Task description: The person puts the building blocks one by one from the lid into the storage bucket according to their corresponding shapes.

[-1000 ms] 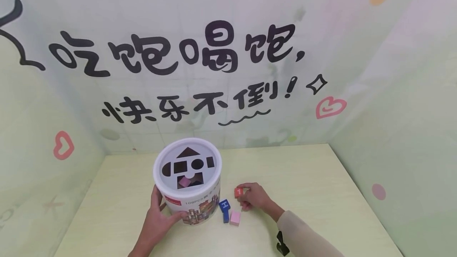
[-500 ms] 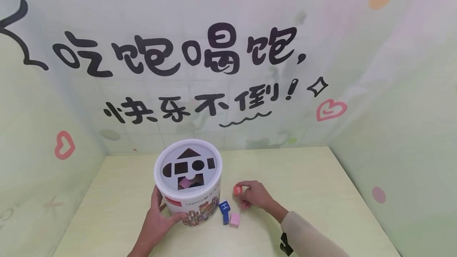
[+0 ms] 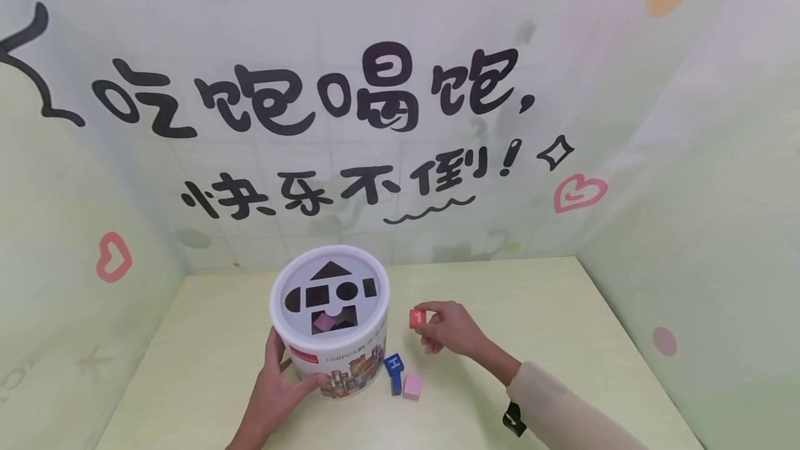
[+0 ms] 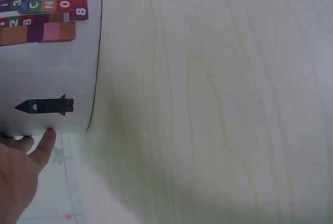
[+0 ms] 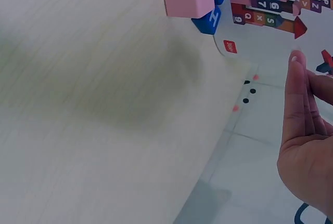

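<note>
My left hand [image 3: 278, 391] grips the side of a white toy-block bucket [image 3: 369, 361], thumb across the front and fingers round the left. Shape holes pierce its lid [image 3: 369, 312]; through the lowest one shows a pink block [image 3: 323, 321]. To the right of the bucket, my right hand [image 3: 456, 328] pinches a red block [image 3: 417, 318] marked 1 between thumb and fingers. That block is out of sight in the right wrist view. On the table, close to the bucket's base, lie a blue block [image 3: 394, 364] marked H, another blue block [image 3: 396, 385] and a pink block [image 3: 412, 387].
The light wood-look table [image 3: 531, 339] stretches around the bucket. A printed wall [image 3: 350, 144] with large black lettering rises behind it, and side walls stand at left and right. A dark strap [image 3: 514, 420] hangs below the right sleeve [image 3: 562, 401].
My right hand has risen in the head view, carrying the red block upward beside the bucket. The left hand, bucket and blocks on the table stay in place.
</note>
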The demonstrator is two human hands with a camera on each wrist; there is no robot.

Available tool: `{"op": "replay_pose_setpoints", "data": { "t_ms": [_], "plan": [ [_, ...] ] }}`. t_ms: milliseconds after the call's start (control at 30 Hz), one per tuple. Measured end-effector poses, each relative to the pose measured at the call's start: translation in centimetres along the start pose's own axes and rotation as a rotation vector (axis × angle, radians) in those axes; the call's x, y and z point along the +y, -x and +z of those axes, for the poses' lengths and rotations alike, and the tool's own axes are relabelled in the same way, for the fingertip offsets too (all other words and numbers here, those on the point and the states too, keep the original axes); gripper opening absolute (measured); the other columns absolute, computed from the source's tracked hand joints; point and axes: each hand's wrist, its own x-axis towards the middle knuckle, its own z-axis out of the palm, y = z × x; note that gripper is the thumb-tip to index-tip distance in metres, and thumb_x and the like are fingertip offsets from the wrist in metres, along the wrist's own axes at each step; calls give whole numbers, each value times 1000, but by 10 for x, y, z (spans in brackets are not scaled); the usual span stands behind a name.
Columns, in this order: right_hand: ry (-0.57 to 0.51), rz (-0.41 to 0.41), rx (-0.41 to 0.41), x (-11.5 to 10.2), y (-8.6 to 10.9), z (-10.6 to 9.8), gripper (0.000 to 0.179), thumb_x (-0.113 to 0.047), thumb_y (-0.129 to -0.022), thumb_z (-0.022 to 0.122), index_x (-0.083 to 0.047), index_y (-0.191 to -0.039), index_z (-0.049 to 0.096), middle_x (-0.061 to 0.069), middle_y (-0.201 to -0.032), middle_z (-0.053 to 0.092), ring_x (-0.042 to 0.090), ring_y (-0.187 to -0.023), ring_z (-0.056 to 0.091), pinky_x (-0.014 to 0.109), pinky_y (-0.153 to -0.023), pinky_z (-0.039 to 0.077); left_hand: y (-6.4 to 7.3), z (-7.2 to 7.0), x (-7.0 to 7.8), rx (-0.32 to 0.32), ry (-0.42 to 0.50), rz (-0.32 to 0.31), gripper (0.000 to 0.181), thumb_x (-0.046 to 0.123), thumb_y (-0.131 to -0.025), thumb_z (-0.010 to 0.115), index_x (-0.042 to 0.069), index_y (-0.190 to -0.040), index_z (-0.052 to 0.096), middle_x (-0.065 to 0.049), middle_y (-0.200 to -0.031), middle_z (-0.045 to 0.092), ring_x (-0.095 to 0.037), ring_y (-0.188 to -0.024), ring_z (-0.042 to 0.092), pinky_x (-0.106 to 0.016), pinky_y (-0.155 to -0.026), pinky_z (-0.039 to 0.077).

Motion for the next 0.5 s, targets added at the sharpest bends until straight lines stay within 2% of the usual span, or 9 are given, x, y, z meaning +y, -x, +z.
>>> {"op": "replay_pose_setpoints", "data": {
  "t_ms": [300, 500],
  "plan": [
    [-7, -32, 22, -25, 5, -1, 44, -19, -82, 68, -5, -121, 56, 12, -67, 64, 20, -50, 61, 30, -48, 53, 0, 0, 2, -3, -11, 1, 118, 22, -62, 85, 36, -144, 1, -2, -147, 21, -21, -131, 23, -46, -96, 37],
    [-4, -50, 43, -41, 8, -1, 42, -19, -83, 67, -6, -122, 56, 5, -63, 63, 22, -51, 62, 31, -49, 53, 0, 0, 1, -2, -27, -3, 120, 22, -61, 85, 36, -144, 0, -3, -147, 20, -21, -131, 23, -44, -95, 38]
  ]
}}
